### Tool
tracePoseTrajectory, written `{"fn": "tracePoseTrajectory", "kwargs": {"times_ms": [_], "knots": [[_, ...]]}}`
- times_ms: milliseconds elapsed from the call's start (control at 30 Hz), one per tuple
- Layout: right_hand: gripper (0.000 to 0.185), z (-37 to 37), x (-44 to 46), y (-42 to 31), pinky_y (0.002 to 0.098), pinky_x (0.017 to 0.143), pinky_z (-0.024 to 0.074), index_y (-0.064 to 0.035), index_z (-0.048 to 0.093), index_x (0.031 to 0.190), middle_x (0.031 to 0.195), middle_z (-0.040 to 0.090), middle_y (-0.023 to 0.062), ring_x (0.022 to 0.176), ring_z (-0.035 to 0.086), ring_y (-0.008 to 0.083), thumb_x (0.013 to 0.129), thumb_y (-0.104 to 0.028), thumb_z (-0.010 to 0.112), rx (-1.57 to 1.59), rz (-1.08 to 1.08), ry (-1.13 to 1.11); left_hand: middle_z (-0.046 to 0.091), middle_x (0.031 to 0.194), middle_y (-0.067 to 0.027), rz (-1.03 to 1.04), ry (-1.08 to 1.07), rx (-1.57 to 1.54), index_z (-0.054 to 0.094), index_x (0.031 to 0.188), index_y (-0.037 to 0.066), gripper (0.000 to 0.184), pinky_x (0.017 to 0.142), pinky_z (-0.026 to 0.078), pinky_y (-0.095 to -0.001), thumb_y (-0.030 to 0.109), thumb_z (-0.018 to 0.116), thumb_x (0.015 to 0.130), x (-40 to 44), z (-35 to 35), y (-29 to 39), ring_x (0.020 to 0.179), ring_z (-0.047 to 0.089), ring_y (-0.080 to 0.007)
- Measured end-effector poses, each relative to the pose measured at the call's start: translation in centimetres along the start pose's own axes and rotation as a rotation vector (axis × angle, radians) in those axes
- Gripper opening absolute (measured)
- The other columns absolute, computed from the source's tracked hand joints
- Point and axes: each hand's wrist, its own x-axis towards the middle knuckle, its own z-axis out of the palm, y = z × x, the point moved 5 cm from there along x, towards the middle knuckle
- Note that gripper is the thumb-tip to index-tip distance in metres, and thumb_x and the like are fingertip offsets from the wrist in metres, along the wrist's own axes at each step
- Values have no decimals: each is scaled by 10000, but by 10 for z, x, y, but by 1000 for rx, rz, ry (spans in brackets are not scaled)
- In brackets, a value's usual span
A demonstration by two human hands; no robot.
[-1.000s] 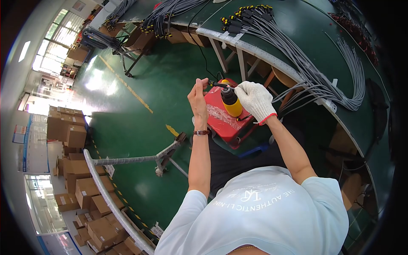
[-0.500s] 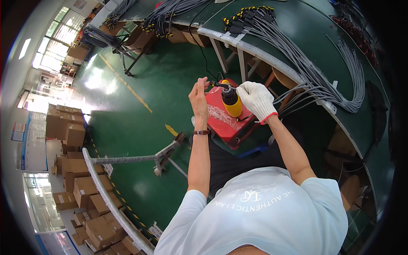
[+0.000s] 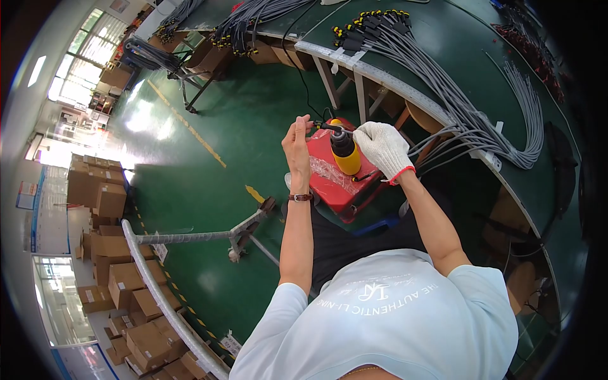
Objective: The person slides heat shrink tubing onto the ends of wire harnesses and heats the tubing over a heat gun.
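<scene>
As grey cables (image 3: 437, 82) crowd a green-topped workbench (image 3: 437, 35), a black connector (image 3: 326, 126) is held over a heat gun (image 3: 346, 155)

A person in a pale blue T-shirt (image 3: 380, 335) holds the connector just above the nozzle of the yellow-and-black heat gun, which stands upright on a red stool (image 3: 326, 193) beside crumpled clear film (image 3: 330, 171). Whether connector and nozzle touch cannot be told. The bare left hand (image 3: 296, 149) has its fingertips pinched together on the connector; the right hand (image 3: 383, 147) (gloved in white knit, with a red cuff) is clamped on the grey cable end (image 3: 349, 132) opposite. To the right, the workbench curves away under its load, the cables tipped with yellow-and-black plugs (image 3: 373, 22) at the far end and drooping over the pale edge near the person. The glossy green floor (image 3: 253, 120), marked with a broken yellow line (image 3: 190, 126), mirrors daylight from a window (image 3: 79, 60). Along the left wall, cardboard boxes (image 3: 152, 345) stand stacked behind a curved metal rail (image 3: 161, 297).
</scene>
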Motion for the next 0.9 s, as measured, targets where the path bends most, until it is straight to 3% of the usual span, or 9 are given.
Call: {"fn": "tracePoseTrajectory", "kwargs": {"times_ms": [300, 600, 900], "knots": [[348, -2, 0, -4, 464, 736, 527, -107, 742, 954, 908, 704, 167, 881, 674, 392, 932, -387, 535, 8, -33, -8, 701, 1120, -101, -14, -11, -69, 695, 1214, -4, 494, 814, 476, -297, 430, 531, 1043, 2, -1, -7, 981, 619, -158], [198, 0, -2, -1, 423, 777, 526, -154, 769, 954, 948, 701, 91, 912, 679, 323, 881, -299, 656, 47, -161, 145, 693, 1174, -124, -39, -59, -245, 647, 1258, -29, 404, 899, 504, -310, 305, 567, 1046, -1, -1, -13, 1061, 640, -173], [155, 5, -3, 2, 406, 768, 522, -113, 752, 940, 894, 671, 98, 867, 665, 311, 858, -234, 701, 62, -189, 221, 683, 1211, -126, -4, -56, -251, 635, 1283, -21, 319, 960, 512, -314, 167, 592, 1030, -3, 0, -13, 1133, 640, -189]]}}
